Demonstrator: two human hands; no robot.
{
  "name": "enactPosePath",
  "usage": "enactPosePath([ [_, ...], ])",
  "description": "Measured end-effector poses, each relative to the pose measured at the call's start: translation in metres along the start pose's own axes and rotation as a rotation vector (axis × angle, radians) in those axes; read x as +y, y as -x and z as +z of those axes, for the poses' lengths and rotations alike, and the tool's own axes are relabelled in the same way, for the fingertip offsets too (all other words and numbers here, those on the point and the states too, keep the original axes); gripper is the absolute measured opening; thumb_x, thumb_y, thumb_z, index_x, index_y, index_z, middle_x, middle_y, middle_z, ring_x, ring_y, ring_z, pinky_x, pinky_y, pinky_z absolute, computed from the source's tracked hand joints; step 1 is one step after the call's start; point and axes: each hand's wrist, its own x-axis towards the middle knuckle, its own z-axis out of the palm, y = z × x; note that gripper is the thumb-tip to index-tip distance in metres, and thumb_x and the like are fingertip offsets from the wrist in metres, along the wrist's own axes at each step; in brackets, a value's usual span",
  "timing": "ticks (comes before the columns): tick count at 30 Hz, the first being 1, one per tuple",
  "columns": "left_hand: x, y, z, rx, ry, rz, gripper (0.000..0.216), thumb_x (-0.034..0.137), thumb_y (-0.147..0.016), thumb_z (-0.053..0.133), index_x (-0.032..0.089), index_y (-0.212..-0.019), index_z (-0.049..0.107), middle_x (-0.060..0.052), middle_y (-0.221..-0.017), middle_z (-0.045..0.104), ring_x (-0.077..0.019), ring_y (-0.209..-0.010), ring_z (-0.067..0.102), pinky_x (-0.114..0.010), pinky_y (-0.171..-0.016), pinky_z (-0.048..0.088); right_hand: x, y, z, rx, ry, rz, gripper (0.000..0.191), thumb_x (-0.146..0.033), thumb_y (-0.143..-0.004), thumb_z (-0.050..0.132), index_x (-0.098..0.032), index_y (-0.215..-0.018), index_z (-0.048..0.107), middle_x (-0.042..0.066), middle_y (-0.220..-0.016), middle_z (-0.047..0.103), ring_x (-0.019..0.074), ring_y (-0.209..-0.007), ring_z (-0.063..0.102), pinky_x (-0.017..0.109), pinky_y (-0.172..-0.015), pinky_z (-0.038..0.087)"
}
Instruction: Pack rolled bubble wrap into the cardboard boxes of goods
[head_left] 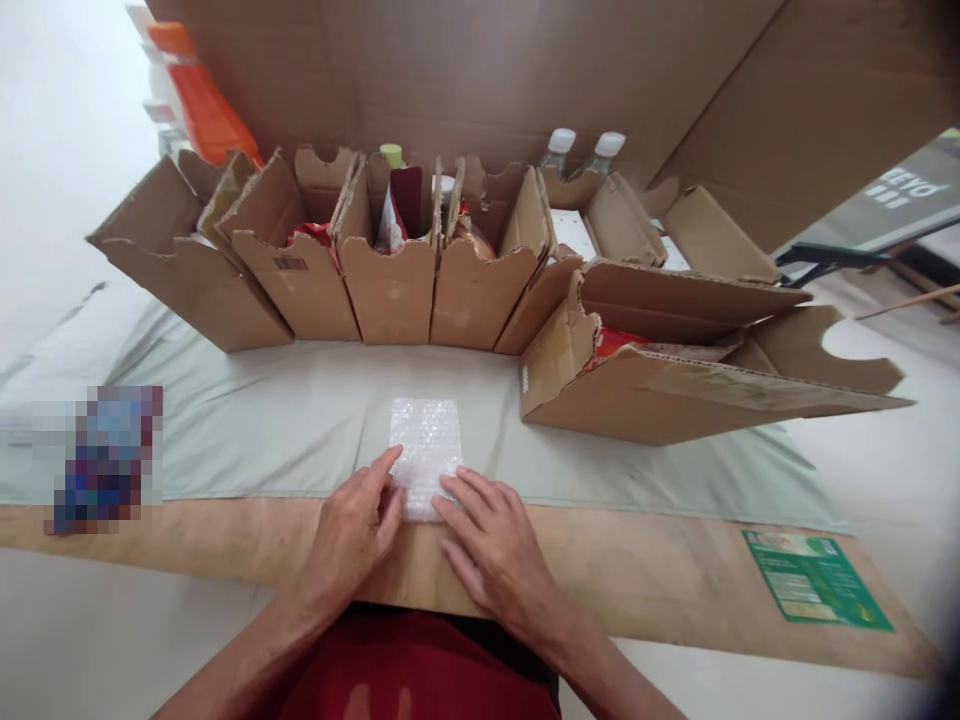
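Note:
A small clear sheet of bubble wrap (426, 440) lies flat across the front edge of the pale green cloth, its near end over bare wood. My left hand (356, 525) rests at its left edge, index finger stretched out onto the plastic and thumb apart; its other fingers are partly hidden. On the opposite edge, my right hand (491, 535) lies with fingers spread, fingertips touching the wrap. Neither hand grips anything.
Behind the wrap stands a row of open cardboard boxes (394, 300) holding packets and bottles. Another cardboard box (660, 400) sits at right, with a red packet inside. A green printed card (817, 578) lies front right, a blurred packet (109, 460) at left. An orange bottle (206, 100) rises behind.

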Motion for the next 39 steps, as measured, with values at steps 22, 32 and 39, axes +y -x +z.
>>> enactPosePath([
  [22,0.003,0.002,-0.017,0.085,0.168,-0.122,0.029,0.030,-0.096,0.058,0.019,-0.122,0.065,-0.010,-0.101,0.072,-0.0255,-0.093,0.070,-0.042,-0.083,0.059,0.006,-0.029,0.007,0.003,-0.020,0.037,0.022,-0.015,-0.099,0.054,-0.021,-0.116,0.067,0.009,-0.104,0.076,0.0267,-0.095,0.067,0.043,-0.085,0.050],
  [32,0.031,0.024,-0.015,-0.217,1.032,-0.603,0.043,0.046,-0.092,0.067,0.019,-0.126,0.070,-0.011,-0.117,0.078,-0.0306,-0.111,0.074,-0.046,-0.099,0.061,-0.024,-0.002,-0.012,0.041,-0.511,0.409,0.017,-0.020,-0.094,0.064,-0.028,-0.108,0.070,0.004,-0.113,0.072,0.0232,-0.105,0.067,0.038,-0.093,0.053],
  [39,0.048,0.017,0.001,-0.246,0.488,0.005,0.058,0.028,-0.101,0.054,0.037,-0.157,0.041,-0.005,-0.140,0.069,-0.0250,-0.123,0.070,-0.033,-0.101,0.060,-0.004,0.015,-0.067,-0.040,-0.533,0.422,0.062,-0.019,-0.079,0.081,-0.027,-0.136,0.059,0.006,-0.128,0.069,0.0233,-0.113,0.066,0.036,-0.101,0.052],
])
